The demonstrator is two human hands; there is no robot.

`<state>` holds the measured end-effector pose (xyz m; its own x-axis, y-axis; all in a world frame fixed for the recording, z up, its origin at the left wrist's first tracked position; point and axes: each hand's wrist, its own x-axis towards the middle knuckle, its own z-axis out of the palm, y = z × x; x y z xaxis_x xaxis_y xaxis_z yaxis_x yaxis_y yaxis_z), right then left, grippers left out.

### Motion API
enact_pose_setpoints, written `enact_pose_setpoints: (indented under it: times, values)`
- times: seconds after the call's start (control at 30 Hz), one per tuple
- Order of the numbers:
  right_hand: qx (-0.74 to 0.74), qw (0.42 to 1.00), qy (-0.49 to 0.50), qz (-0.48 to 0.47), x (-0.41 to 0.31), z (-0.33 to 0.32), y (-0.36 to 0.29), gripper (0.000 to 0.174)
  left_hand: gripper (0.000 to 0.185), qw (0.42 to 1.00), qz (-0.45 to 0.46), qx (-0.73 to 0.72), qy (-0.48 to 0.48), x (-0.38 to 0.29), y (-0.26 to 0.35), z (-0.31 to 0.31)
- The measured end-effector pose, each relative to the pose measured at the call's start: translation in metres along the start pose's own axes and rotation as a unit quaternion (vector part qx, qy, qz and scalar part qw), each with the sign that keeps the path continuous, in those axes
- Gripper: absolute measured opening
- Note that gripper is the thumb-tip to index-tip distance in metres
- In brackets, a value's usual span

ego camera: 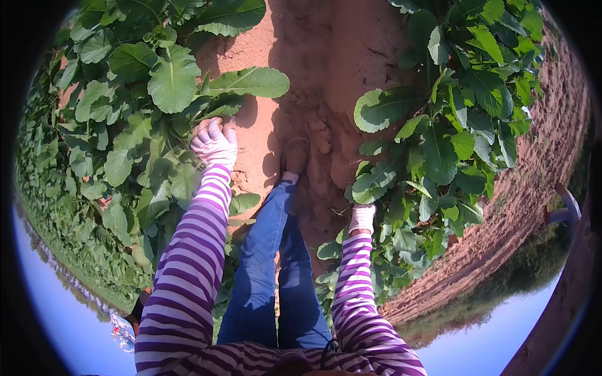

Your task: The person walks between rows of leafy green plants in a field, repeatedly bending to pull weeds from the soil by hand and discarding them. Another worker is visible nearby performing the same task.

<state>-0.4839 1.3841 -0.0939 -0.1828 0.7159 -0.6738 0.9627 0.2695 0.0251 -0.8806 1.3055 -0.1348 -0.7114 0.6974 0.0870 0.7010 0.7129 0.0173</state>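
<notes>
My left hand point(214, 143), in a pale knit glove, is at the foot of the left row of broad-leaved green plants point(173, 77). Its fingers bend in under a leaf, and their tips are partly hidden, so any grip on a stem cannot be made out. On the other side, my right hand point(363, 218) reaches into the right row of leafy plants point(437, 150). Only its glove's cuff and the back near the wrist show; leaves cover the fingers. Both arms wear purple-and-white striped sleeves.
A furrow of reddish sandy soil point(324, 70) runs between the rows, with my shoe point(296, 152) in it. Bare ploughed soil point(531, 197) lies beyond the right row. Part of another person in patterned cloth point(123, 332) appears at lower left. A pale blue object point(566, 207) at right is unclear.
</notes>
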Motion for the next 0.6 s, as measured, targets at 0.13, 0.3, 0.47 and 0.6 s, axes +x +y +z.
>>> enact_pose_setpoints:
  times: [0.13,0.3,0.47,0.6]
  values:
    - [0.699,0.666,-0.199,0.167,-0.029,-0.081,-0.049,0.020,0.036,1.000,0.005,0.009,0.011,0.000,0.001,0.000]
    - [0.331,0.934,-0.122,-0.056,0.041,-0.097,-0.147,0.069,0.036,0.999,0.016,0.006,0.035,0.004,0.002,-0.003]
    - [0.234,0.963,-0.120,0.055,0.175,-0.050,-0.195,0.060,0.034,0.999,0.027,0.027,0.031,0.004,0.002,-0.004]
    - [0.232,0.972,-0.019,0.035,0.232,-0.004,-0.207,0.035,0.035,1.000,0.011,0.019,0.011,0.001,-0.001,-0.001]
